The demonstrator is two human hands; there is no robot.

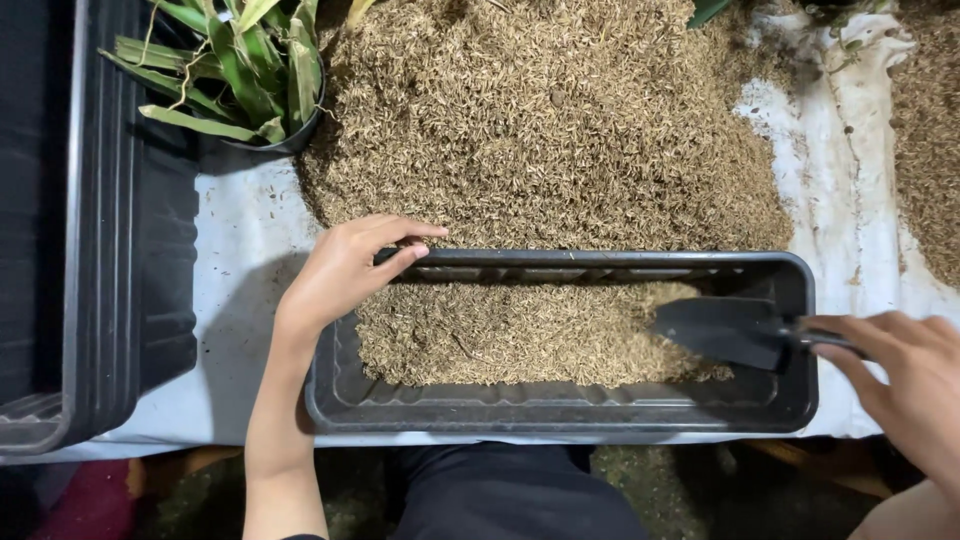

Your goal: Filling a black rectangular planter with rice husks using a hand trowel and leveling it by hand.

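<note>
A long black rectangular planter tray (pixel 560 408) lies across the middle, partly filled with brown husk-like material (pixel 500 335). My left hand (pixel 345 270) grips the tray's far rim at its left end, thumb inside. My right hand (pixel 905 375) holds a small black trowel (pixel 725 330) by the handle, with its blade resting over the husk at the tray's right end.
A large heap of the same brown husk (pixel 550 120) lies on a white sheet (pixel 845 180) behind the tray. A potted green plant (pixel 240 70) stands at the upper left. A stack of black trays (pixel 100 250) fills the left side. My dark-clothed legs (pixel 510 495) are below.
</note>
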